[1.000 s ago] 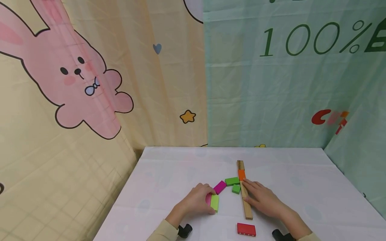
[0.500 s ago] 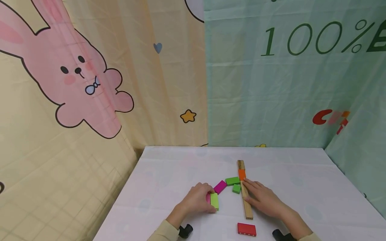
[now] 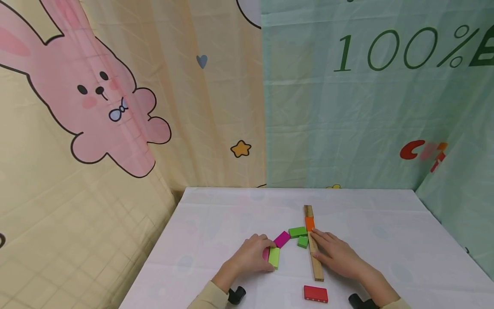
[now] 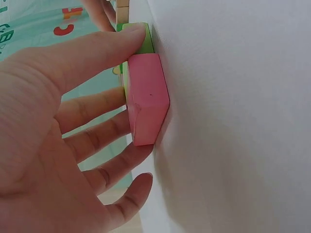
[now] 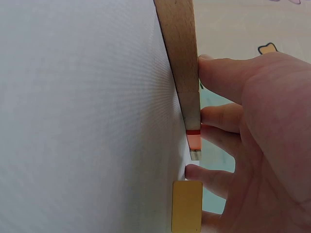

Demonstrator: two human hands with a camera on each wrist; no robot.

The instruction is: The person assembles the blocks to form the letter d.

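Over the white table (image 3: 366,223), the left hand (image 3: 252,255) arches, pinching a lime block (image 3: 274,258) beside a pink block (image 4: 147,82); the right hand (image 3: 339,254), fingers nearly straight, touches a wooden bar (image 3: 317,267) between the hands.

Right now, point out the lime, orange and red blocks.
Lime block (image 3: 274,258): head view, middle of its visible face.
Orange block (image 3: 310,223): head view, on its upper face.
Red block (image 3: 315,293): head view, on its upper face.

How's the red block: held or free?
Free: head view shows the red block on the table, apart from left hand and right hand.
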